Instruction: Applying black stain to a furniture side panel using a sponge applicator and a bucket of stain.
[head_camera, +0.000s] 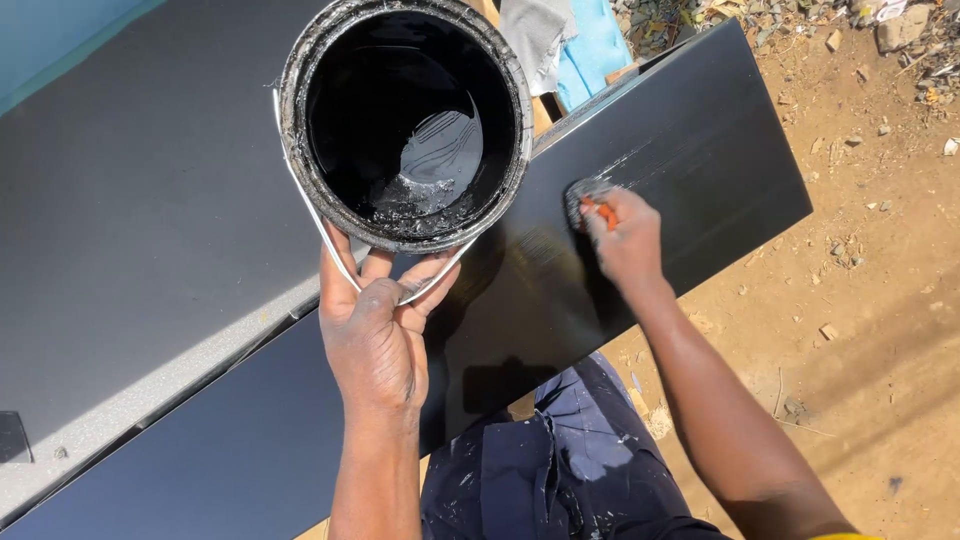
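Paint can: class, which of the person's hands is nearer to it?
Left. The left hand holds the paint can by its wire handle; the right hand is apart, on the black board.

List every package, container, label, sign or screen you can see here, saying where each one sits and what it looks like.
Paint can: held up by the left hand above the black board; round, crusted grey rim, thin wire handle, black paint at the bottom.
Labels, signs, screens: none in view.
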